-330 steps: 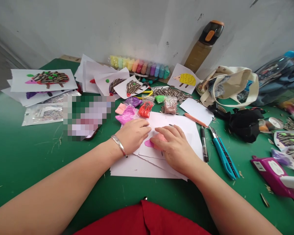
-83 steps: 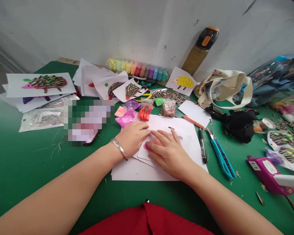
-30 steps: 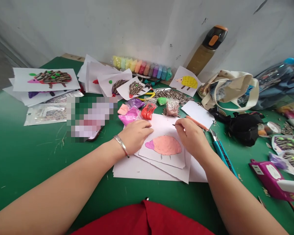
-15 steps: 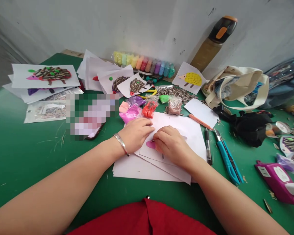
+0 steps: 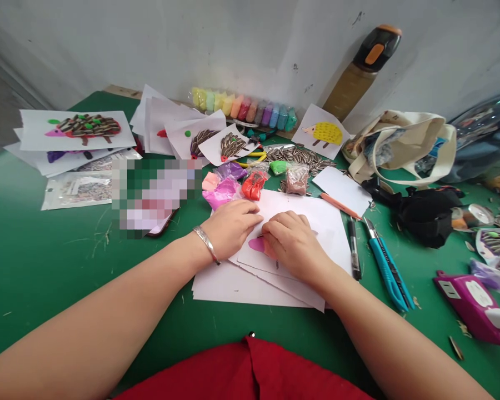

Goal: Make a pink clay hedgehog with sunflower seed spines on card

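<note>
A green cutting mat (image 5: 45, 289) is covering the table. At the far left, a white card bearing a hedgehog picture made of striped sunflower seeds (image 5: 77, 130) is lying on other papers, and a pixelated patch is hiding whatever lies beside it. Along the wall, a row of rainbow-coloured clay packets (image 5: 244, 106) is standing behind the papers.

The left hand (image 5: 233, 229), wearing a silver bangle (image 5: 206, 244), is resting flat on the edge of a white paper sheet (image 5: 304, 210), its fingers slightly apart and gripping nothing. The sheet is lying on a loose stack of paper near the mat's front edge. The right hand (image 5: 294, 241) is curled over a pink clay shape (image 5: 256, 245) on that sheet, mostly covering it. Its fingers are closed together, pinching a thin dark sliver (image 5: 260, 236), too small to identify.

Just right of the paper, a black pen (image 5: 354, 250) and a teal utility knife (image 5: 387, 280) are lying side by side. A magenta plastic device (image 5: 466, 303) is sitting farther right.
</note>
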The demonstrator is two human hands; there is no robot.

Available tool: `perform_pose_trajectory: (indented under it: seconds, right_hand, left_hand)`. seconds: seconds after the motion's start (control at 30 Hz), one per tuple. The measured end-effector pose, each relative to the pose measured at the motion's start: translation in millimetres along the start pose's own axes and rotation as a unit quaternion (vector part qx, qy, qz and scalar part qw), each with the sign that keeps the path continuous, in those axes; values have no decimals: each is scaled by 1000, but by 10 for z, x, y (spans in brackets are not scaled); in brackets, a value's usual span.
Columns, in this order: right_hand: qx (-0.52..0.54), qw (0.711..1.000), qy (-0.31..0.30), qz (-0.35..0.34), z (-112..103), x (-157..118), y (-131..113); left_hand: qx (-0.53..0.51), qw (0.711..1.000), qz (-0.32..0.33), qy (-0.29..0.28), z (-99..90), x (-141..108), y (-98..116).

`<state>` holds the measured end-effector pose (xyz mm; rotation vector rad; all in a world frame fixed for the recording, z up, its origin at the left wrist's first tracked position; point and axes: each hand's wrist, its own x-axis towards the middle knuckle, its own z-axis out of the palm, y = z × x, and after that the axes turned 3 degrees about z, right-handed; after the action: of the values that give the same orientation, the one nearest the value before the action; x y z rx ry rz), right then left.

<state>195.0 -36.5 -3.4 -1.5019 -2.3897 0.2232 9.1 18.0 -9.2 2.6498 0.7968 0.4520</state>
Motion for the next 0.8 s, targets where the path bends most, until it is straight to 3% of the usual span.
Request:
perform_pose_trajectory:
  seconds: [0.27,0.8]
  right_hand:
    - [-54,998,23,-34,42,-16,23]
    - [-59,997,22,-47,54,-19,28]
  left_hand:
    - [-9,1000,7,7,-10,4,6]
    - [13,1000,5,-3,-16,12,15]
